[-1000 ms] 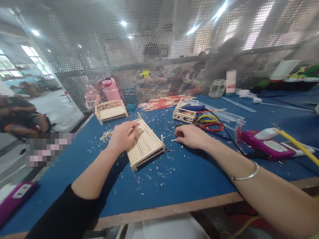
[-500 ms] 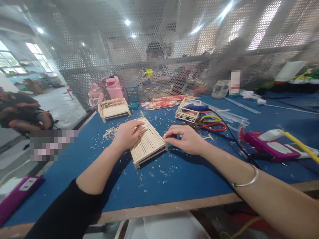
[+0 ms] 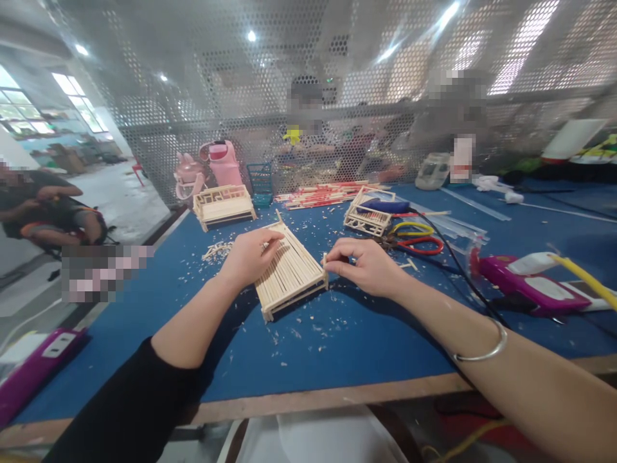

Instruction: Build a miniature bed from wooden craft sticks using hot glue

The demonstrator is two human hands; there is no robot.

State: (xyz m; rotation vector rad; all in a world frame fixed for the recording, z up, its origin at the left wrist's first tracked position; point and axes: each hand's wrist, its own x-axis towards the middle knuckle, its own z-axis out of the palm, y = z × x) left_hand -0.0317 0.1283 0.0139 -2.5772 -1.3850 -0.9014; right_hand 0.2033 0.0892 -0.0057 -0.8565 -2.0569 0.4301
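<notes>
One post (image 3: 324,258), mid-frame, sat pinched in right hand (image 3: 369,265); left hand (image 3: 247,258) curled over rack (image 3: 294,275), grip unclear; sideways push risked snapping post.

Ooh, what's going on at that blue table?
A person has both hands at a small slatted wooden piece on the blue table. The left hand is over its left side, and the right hand's fingertips are at the short post on its right corner. Farther back are a little stick bench, another stick model partly hidden by a blue-handled tool, and a heap of red and pale sticks.
</notes>
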